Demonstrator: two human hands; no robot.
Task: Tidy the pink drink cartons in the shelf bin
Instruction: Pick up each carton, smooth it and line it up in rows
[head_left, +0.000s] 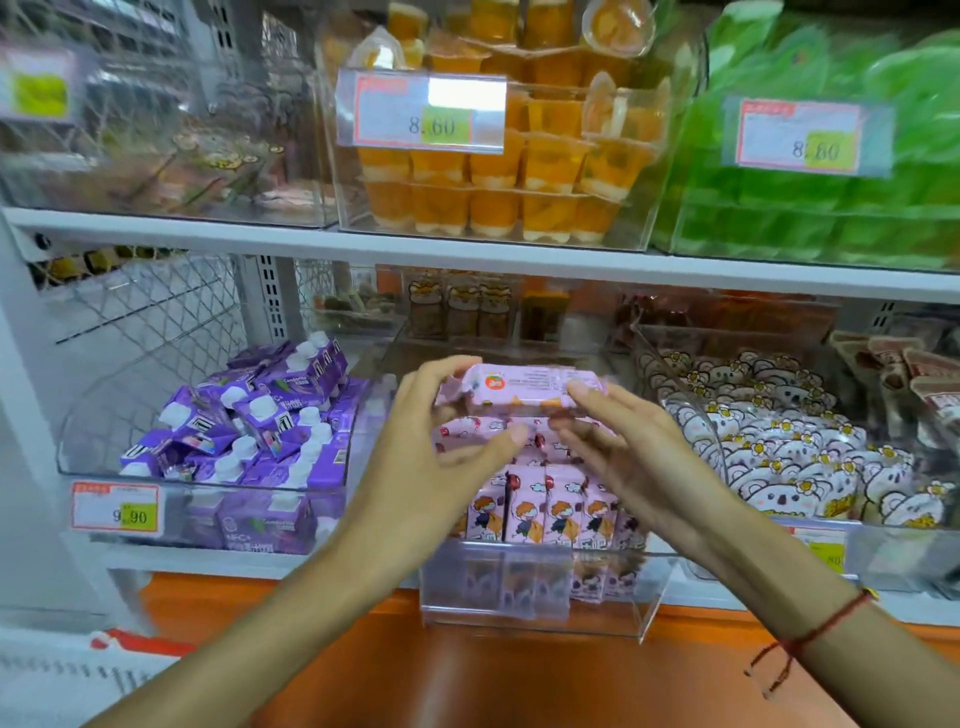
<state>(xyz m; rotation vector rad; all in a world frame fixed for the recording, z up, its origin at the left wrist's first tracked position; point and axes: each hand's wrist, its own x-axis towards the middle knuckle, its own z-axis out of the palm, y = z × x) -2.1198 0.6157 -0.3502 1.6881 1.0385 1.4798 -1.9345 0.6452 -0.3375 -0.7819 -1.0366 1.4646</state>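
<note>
1. we see our left hand reaching into the middle clear bin on the lower shelf, its fingers curved over the left end of a pink pack of cartons, the thumb stretched out below towards a second pink pack lying under the first.
2. our left fingers wrap the top left edge of the upper pack, so this hand grips it; the thumb tip lies on the front of the lower pack.
3. our right hand comes in from the other side with its fingers nearly straight and spread; the upper fingertip touches the right end of the upper pack, and the lower fingers lie against the lower pack. it presses rather than grips, so we call it open.
4. the upper pack lies flat on its side, held between both hands above the bin's other contents.
5. below the two flat packs, a row of upright pink drink cartons stands at the front of the same bin, printed with a cartoon figure.
6. the bin juts out a little past the shelf edge over an orange surface.
7. to the left sits a bin of purple cartons with white caps, piled loosely; to the right, a bin of white bear-print packets.
8. on the shelf above stand orange fruit cups behind a price tag, with green packets beside them.
9. a red string bracelet circles our right wrist.
</note>
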